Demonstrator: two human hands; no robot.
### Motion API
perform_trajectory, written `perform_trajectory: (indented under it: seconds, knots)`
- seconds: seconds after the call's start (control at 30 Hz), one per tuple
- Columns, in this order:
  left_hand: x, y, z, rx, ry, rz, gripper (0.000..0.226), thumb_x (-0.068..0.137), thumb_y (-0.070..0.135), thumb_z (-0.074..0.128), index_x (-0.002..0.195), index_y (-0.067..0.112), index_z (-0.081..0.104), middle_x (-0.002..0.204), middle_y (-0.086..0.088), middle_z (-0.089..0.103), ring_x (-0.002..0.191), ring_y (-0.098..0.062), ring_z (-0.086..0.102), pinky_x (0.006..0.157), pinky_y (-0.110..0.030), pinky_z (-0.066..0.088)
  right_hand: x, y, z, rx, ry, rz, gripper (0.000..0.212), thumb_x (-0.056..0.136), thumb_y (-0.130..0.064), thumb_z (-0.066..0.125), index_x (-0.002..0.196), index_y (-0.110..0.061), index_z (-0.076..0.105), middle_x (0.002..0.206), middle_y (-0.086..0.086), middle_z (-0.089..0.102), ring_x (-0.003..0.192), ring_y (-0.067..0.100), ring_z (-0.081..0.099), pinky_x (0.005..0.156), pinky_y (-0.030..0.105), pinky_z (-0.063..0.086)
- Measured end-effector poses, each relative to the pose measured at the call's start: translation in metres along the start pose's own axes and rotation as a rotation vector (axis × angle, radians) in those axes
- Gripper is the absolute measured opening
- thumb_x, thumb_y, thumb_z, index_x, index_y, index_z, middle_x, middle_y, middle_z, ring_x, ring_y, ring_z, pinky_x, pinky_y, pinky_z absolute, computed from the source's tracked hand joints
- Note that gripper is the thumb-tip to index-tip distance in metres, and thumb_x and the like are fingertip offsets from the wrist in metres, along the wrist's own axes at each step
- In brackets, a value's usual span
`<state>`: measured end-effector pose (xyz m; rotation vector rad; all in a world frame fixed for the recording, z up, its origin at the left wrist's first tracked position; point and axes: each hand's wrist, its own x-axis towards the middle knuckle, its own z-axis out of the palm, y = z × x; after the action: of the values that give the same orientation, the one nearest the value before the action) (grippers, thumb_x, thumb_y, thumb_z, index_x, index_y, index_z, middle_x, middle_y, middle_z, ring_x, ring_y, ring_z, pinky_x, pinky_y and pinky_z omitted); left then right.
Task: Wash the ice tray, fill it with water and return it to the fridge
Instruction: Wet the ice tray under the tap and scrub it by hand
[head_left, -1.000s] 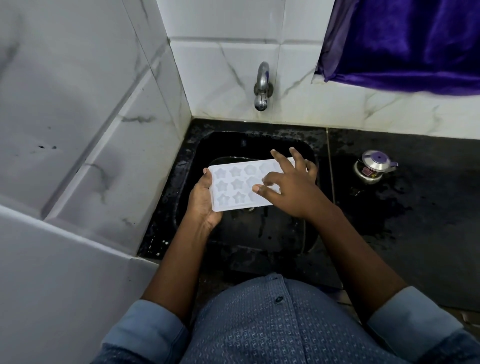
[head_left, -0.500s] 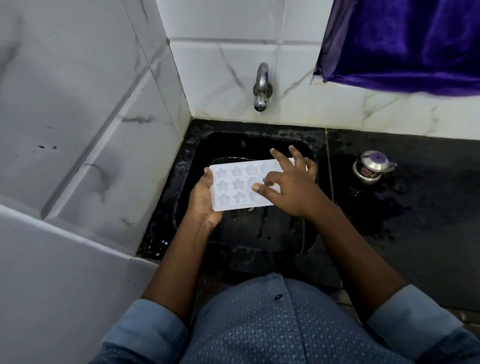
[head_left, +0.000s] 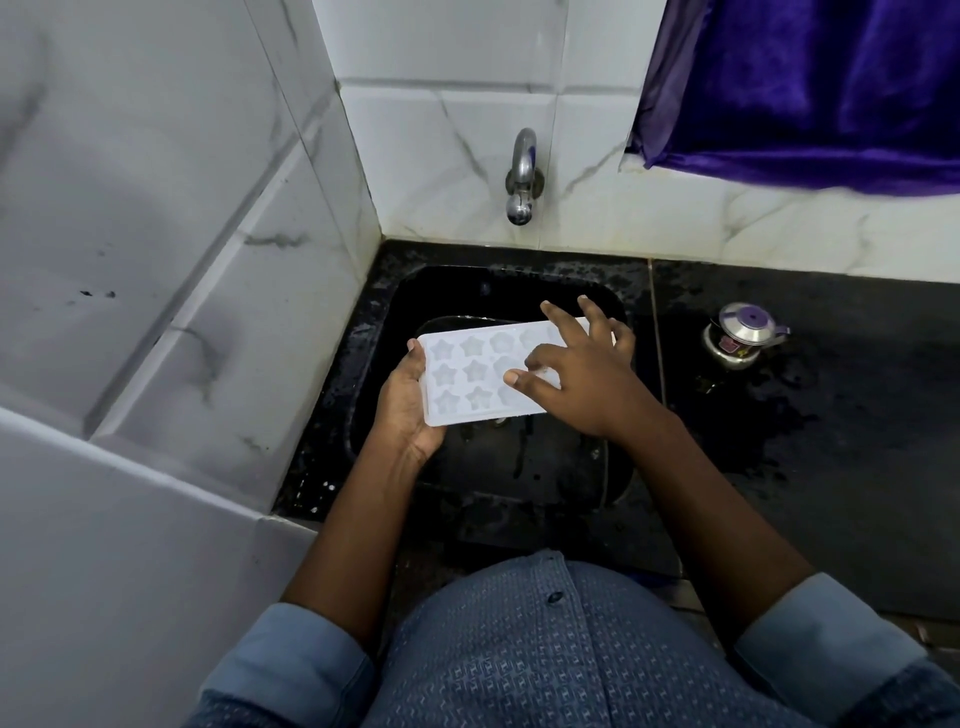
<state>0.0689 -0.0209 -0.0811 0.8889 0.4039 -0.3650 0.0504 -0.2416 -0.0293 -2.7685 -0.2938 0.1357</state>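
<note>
A white ice tray (head_left: 467, 374) with star-shaped moulds is held level over the black sink (head_left: 498, 291). My left hand (head_left: 408, 410) grips its left end from below, thumb on the rim. My right hand (head_left: 582, 379) lies over the tray's right half, fingers spread and bent, with the index fingertip and thumb touching the moulds. That hand hides the tray's right end. A metal tap (head_left: 521, 176) sticks out of the tiled wall above the sink, and no water runs from it.
A small steel kettle with a purple lid (head_left: 740, 335) stands on the wet black counter (head_left: 831, 441) right of the sink. White tiled walls close in at the left and back. A purple curtain (head_left: 810, 88) hangs at the upper right.
My right hand's fingers have shifted slightly over the moulds. The tray and my left hand stay in place.
</note>
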Motion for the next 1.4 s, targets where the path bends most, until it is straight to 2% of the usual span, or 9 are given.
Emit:
perform_trajectory:
  seconds: [0.13,0.27,0.4,0.53,0.87,1.0,1.13,1.27,1.4]
  knots:
    - [0.001,-0.001,-0.003,-0.005,-0.001,-0.006,0.070,0.108,0.060,0.038,0.142,0.003,0.059,0.134,-0.024,0.069,0.121,-0.043,0.068,0.095,-0.056,0.057,0.001,-0.001,0.001,0.003,-0.013,-0.008,0.062,0.097,-0.078,0.034,0.106,-0.035,0.077,0.174,-0.004,0.014,0.159,0.023,-0.014,0.121,0.053,-0.009]
    - [0.002,-0.001,-0.004,-0.015,0.000,0.000,0.071,0.108,0.060,0.037,0.143,0.003,0.059,0.136,-0.024,0.068,0.122,-0.044,0.068,0.091,-0.056,0.060,0.001,0.000,0.003,-0.023,-0.012,-0.008,0.064,0.097,-0.080,0.032,0.116,-0.036,0.074,0.175,-0.004,0.011,0.159,0.024,-0.013,0.121,0.055,-0.007]
    - [0.001,0.001,-0.002,-0.023,0.005,-0.005,0.070,0.108,0.060,0.037,0.141,0.003,0.060,0.134,-0.024,0.069,0.118,-0.043,0.070,0.084,-0.054,0.062,0.002,0.001,0.002,0.005,-0.001,-0.010,0.062,0.097,-0.079,0.033,0.113,-0.036,0.075,0.175,-0.004,0.012,0.159,0.022,-0.014,0.121,0.053,-0.010]
    - [0.001,0.001,-0.003,-0.046,-0.024,0.002,0.073,0.108,0.062,0.038,0.144,0.002,0.057,0.136,-0.025,0.067,0.120,-0.044,0.069,0.080,-0.054,0.063,0.004,0.001,0.002,-0.003,-0.011,-0.009,0.061,0.096,-0.079,0.033,0.120,-0.038,0.072,0.175,-0.005,0.010,0.159,0.022,-0.015,0.121,0.054,-0.010]
    - [0.002,0.000,0.000,-0.038,0.011,-0.015,0.069,0.108,0.060,0.038,0.139,0.003,0.061,0.133,-0.024,0.070,0.116,-0.042,0.071,0.082,-0.053,0.062,0.005,0.001,0.003,0.015,-0.003,-0.022,0.059,0.098,-0.077,0.037,0.106,-0.034,0.077,0.175,-0.004,0.012,0.158,0.021,-0.015,0.121,0.052,-0.009]
    - [0.005,0.001,-0.002,-0.041,-0.012,-0.014,0.073,0.107,0.063,0.039,0.145,0.003,0.057,0.138,-0.025,0.066,0.123,-0.045,0.067,0.084,-0.056,0.062,0.006,0.003,0.003,0.002,-0.003,-0.021,0.059,0.097,-0.078,0.035,0.114,-0.037,0.074,0.175,-0.004,0.012,0.159,0.023,-0.013,0.121,0.053,-0.009]
    - [0.005,0.002,0.000,-0.038,-0.012,-0.015,0.072,0.108,0.061,0.038,0.143,0.003,0.059,0.136,-0.025,0.067,0.119,-0.044,0.070,0.077,-0.055,0.063,0.008,0.004,0.005,0.035,0.008,-0.028,0.053,0.097,-0.076,0.039,0.109,-0.037,0.071,0.174,-0.004,0.013,0.159,0.024,-0.012,0.121,0.053,-0.008]
    - [0.007,0.003,0.001,-0.046,-0.015,-0.021,0.074,0.107,0.062,0.038,0.145,0.001,0.056,0.138,-0.026,0.066,0.120,-0.045,0.068,0.079,-0.056,0.062,0.008,0.006,0.006,0.021,-0.008,-0.033,0.054,0.097,-0.076,0.039,0.119,-0.038,0.070,0.175,-0.005,0.012,0.159,0.024,-0.012,0.121,0.053,-0.008]
    - [0.007,0.003,0.000,-0.035,0.002,-0.023,0.073,0.107,0.062,0.038,0.144,0.001,0.057,0.135,-0.026,0.068,0.115,-0.044,0.071,0.073,-0.054,0.063,0.007,0.015,0.005,0.042,0.095,-0.098,0.044,0.097,-0.073,0.045,0.108,-0.037,0.068,0.173,-0.005,0.017,0.160,0.023,-0.009,0.120,0.047,-0.009]
